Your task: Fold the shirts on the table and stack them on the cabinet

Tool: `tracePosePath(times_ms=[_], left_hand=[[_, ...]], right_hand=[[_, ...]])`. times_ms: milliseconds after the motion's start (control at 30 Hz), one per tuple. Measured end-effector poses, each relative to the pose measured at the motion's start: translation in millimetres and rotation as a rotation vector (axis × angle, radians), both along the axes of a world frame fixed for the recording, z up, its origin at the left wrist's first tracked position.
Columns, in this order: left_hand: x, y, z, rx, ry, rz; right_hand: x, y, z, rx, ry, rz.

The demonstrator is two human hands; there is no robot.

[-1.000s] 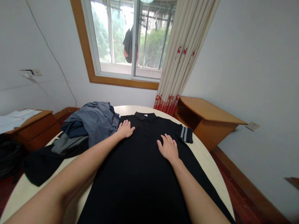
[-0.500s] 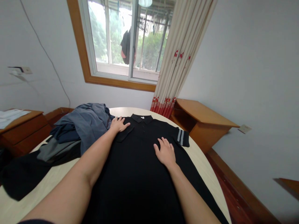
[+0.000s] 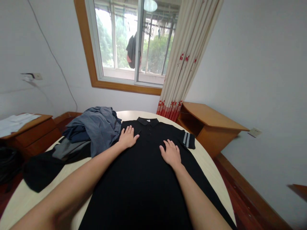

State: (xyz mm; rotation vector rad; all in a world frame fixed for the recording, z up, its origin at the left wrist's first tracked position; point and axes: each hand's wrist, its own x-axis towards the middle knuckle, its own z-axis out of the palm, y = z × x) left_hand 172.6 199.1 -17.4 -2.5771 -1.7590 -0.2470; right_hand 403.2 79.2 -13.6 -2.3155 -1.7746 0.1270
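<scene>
A black polo shirt (image 3: 144,172) is spread over the round table (image 3: 213,163), its collar toward the window and its placket facing up. Its right-side sleeve lies stretched out and shows two grey stripes near the cuff. My left hand (image 3: 128,138) rests on the shirt near the left shoulder, fingers spread; the left sleeve is partly hidden under the hand and beside the clothes pile. My right hand (image 3: 170,152) lies on the right side of the chest with its fingers apart. Neither hand grips the cloth.
A heap of grey and dark clothes (image 3: 98,124) sits on the table's left. Beyond the table's right edge stands a wooden desk (image 3: 213,118), beside a patterned curtain (image 3: 189,57). A wooden cabinet (image 3: 35,137) holding white papers is at far left.
My left hand has slid down and slightly right across the shirt, from the shoulder and sleeve area. My right hand has stayed nearly in place. The camera view has shifted slightly left.
</scene>
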Motion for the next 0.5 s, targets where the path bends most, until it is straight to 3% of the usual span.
tracePosePath(times_ms=[300,400,500], left_hand=[[-3.3,-13.4,-8.3,0.006,-0.035,0.003],[-4.2,-13.8,-7.5,0.001,-0.04,-0.002],[-3.9,-13.5,-6.4,-0.003,-0.051,-0.005]], right_hand=[[-4.2,0.1,0.6,-0.016,0.005,-0.011],[2.1,6.1,10.3,0.015,0.031,-0.013],[29.7,17.9,27.9,0.147,0.053,-0.098]])
